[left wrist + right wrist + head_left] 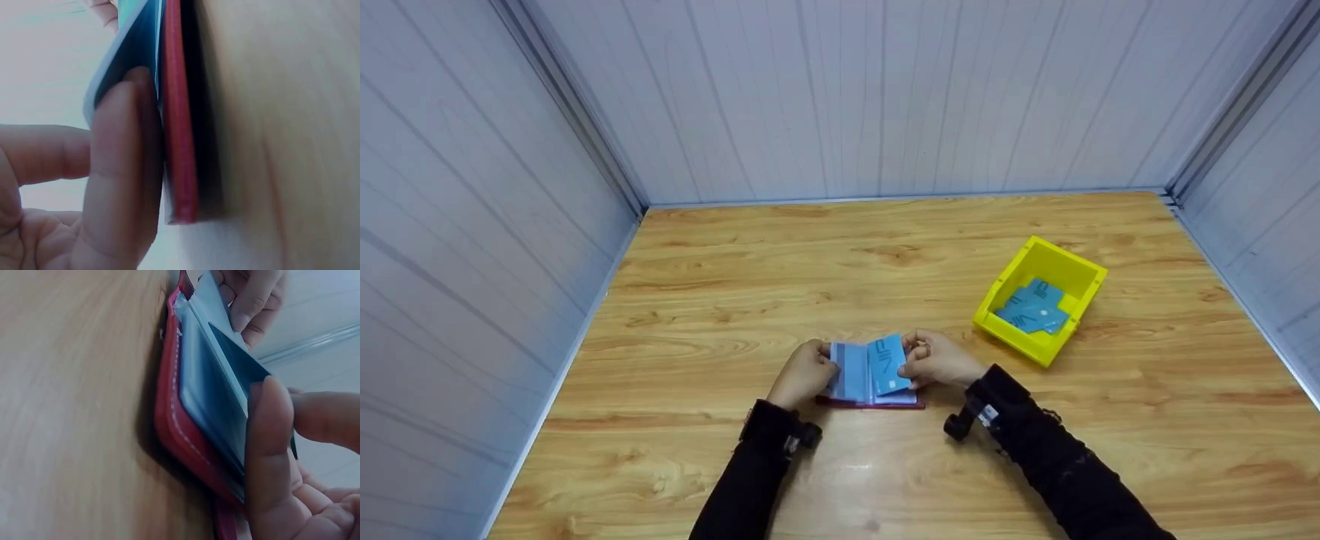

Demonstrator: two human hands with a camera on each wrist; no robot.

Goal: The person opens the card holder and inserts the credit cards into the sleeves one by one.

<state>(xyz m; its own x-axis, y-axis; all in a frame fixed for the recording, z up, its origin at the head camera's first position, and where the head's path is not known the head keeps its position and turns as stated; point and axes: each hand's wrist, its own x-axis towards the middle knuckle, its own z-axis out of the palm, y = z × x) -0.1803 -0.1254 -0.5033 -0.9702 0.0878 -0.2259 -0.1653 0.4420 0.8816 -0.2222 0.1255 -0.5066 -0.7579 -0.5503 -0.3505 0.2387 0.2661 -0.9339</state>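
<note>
A red card holder [894, 406] with clear plastic sleeves lies opened out on the table, its stitched cover edge [180, 430] plain in the right wrist view. My left hand [802, 373] pinches the left sleeve page [852, 369] between thumb and fingers, lifting it off the red cover [179, 107]. From the right, my right hand [945, 363] pinches a blue card [887, 356] by its right edge. That card is tilted over the right-hand sleeves, its inner edge close against the fold; the right wrist view shows the card [239, 360] at an angle above the page.
A yellow bin [1016, 341] stands to the right, beyond my right hand, with several blue cards [1037, 306] in it. Pale panel walls [840, 97] enclose the wooden table [735, 262] at the back and both sides.
</note>
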